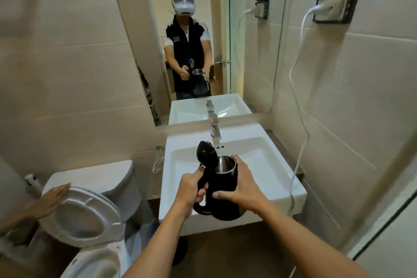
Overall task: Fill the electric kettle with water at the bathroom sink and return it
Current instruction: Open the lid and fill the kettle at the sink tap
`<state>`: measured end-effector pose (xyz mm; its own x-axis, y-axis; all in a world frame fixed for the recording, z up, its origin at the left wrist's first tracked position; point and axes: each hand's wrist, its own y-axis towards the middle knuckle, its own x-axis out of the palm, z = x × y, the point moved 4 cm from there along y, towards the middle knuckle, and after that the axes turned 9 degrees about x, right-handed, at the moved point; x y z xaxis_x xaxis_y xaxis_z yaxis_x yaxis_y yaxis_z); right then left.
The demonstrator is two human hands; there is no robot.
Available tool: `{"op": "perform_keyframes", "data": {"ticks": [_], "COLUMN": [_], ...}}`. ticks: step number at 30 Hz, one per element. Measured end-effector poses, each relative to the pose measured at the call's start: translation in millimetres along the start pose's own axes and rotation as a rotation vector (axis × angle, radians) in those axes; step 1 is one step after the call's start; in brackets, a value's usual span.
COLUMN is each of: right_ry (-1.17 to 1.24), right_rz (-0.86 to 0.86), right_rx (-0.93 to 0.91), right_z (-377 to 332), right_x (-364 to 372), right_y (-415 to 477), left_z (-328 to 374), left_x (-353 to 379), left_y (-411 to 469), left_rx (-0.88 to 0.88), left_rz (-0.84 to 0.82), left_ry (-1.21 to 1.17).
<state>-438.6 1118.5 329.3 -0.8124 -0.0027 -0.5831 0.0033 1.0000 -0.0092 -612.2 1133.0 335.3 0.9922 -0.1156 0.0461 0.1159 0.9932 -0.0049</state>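
A black electric kettle point(222, 206) with a steel inside hangs over the front of the white sink point(270, 160). Its lid point(206, 150) stands flipped up at the back. My left hand point(191, 189) grips the kettle's handle. My right hand point(239, 184) wraps the kettle's body just under the rim. The chrome faucet point(215, 130) stands behind the kettle at the sink's rear edge, its spout just beyond the lid. I see no water running.
A white toilet point(90, 205) with its seat raised stands left of the sink. A white cable point(300, 88) hangs from a wall socket point(334, 4) on the right down past the sink. A mirror point(196, 40) covers the wall ahead. A glass panel point(388, 221) sits right.
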Motion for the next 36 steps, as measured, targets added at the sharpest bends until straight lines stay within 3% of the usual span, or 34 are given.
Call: {"op": "perform_keyframes", "data": {"ticks": [7, 11, 14, 20, 29, 36], "right_ry": [-0.029, -0.097, -0.230, -0.463, -0.708, -0.666], "right_rz": [-0.168, -0.075, -0.035, -0.118, -0.222, -0.366], "right_rx": [0.123, 0.171, 0.114, -0.058, -0.222, -0.064], "right_z": [36.8, 51.2, 42.9, 21.8, 21.9, 7.4], "right_x": [2.4, -15.5, -22.0, -4.7, 15.8, 5.9], "right_y": [127.7, 205.1, 263.6, 361.0, 408.3, 442.1], "left_z": [-43.6, -73.6, -89.1, -114.0, -130.9, -125.2], "left_x": [-20.4, -30.6, -34.8, -37.4, -24.5, -18.4], "left_y": [122.5, 184.5, 220.7, 263.8, 288.2, 296.7], "left_rx": [-0.083, -0.140, -0.164, -0.213, -0.243, -0.208], "left_rz": [0.030, 0.009, 0.007, -0.048, -0.031, -0.025], "left_ry": [0.007, 0.027, 0.022, 0.057, 0.029, 0.022]}}
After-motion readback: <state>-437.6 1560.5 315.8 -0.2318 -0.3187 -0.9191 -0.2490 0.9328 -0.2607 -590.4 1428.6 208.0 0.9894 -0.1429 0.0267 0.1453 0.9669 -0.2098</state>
